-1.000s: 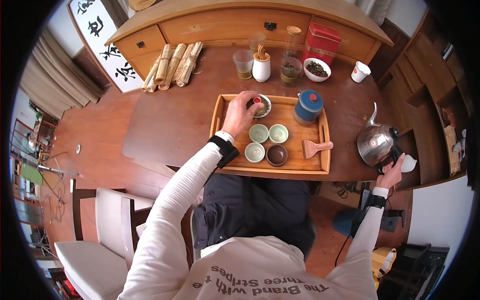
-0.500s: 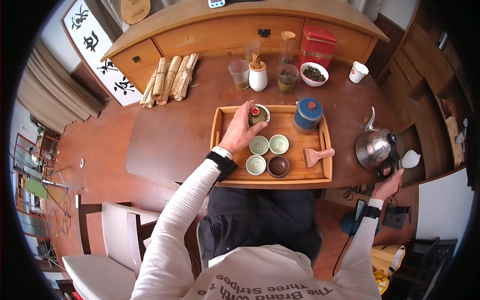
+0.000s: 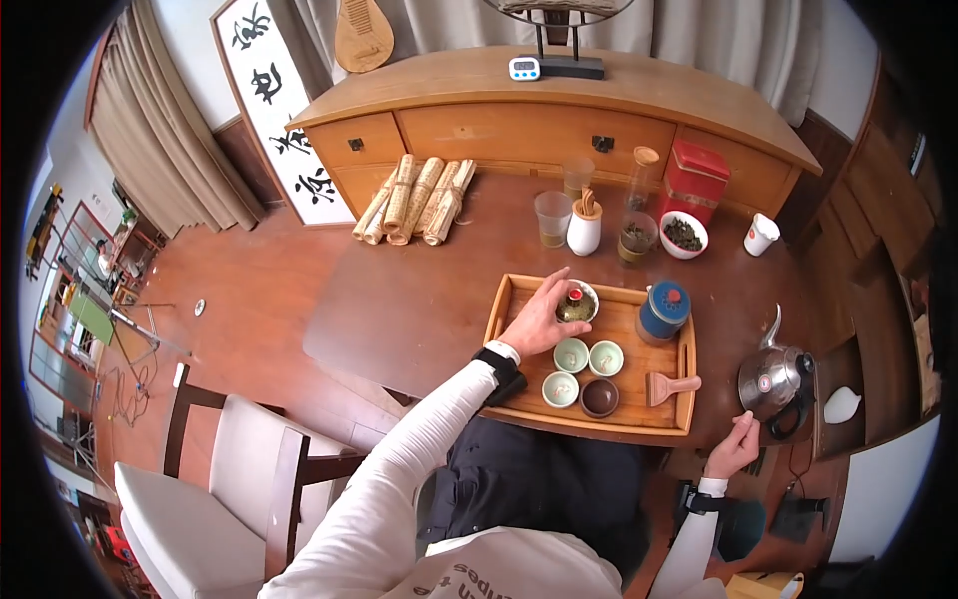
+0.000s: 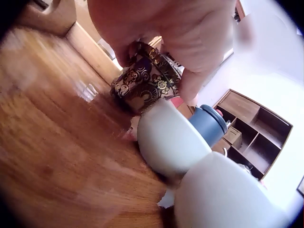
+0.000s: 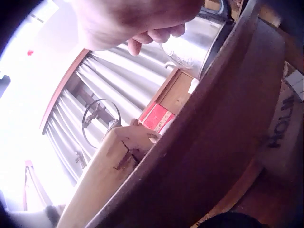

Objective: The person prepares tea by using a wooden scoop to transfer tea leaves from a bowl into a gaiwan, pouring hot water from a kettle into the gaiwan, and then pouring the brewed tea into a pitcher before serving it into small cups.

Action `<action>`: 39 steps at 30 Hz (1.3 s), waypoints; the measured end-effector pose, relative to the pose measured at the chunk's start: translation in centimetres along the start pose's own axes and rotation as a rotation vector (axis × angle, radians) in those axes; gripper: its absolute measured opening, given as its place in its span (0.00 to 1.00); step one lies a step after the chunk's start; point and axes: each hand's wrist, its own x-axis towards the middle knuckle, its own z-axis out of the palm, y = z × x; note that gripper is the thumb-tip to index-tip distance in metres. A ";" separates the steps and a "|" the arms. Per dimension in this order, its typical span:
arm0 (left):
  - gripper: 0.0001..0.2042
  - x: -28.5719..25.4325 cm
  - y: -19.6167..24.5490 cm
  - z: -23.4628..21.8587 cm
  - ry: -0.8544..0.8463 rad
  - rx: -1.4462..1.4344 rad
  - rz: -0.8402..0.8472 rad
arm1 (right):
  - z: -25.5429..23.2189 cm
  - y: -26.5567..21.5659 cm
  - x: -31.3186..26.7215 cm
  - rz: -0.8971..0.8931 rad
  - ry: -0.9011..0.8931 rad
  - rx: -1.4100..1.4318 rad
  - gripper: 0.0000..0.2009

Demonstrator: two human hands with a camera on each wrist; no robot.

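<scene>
My left hand (image 3: 536, 321) grips the gaiwan (image 3: 576, 302), thumb on one side and fingers on the other. Its lid has a red knob, and dark sides with gold patterning show in the left wrist view. The gaiwan sits in the wooden tray (image 3: 639, 356), behind pale green cups (image 3: 571, 355) and a dark brown cup (image 3: 600, 397). Off the tray's right side, my right hand (image 3: 733, 449) hovers by the table edge, fingers loosely curled and holding nothing. Just beyond it stands the steel kettle (image 3: 766, 384) with a black handle.
A blue canister (image 3: 662, 312) and a flat brush (image 3: 674, 388) share the tray. Along the back are bamboo scrolls (image 3: 414, 205), a white tool holder (image 3: 585, 232), a bowl of tea leaves (image 3: 684, 236), a red tin (image 3: 696, 182) and a white cup (image 3: 760, 237).
My right hand has let go of the kettle's handle and drawn away to the left. Around the gaiwan, my left hand keeps its place. The head view has tilted upward.
</scene>
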 end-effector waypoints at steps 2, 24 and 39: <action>0.36 -0.1 -0.5 0.3 0.017 0.007 0.031 | 1.3 1.2 -0.6 0.094 -0.049 -0.055 0.17; 0.35 0.6 -1.0 1.3 0.067 -0.153 0.056 | 2.6 1.8 -1.6 0.026 -0.054 -0.111 0.17; 0.20 -6.9 1.1 -5.4 0.338 -0.071 -0.415 | 2.7 0.9 -0.9 0.112 -0.074 -0.058 0.17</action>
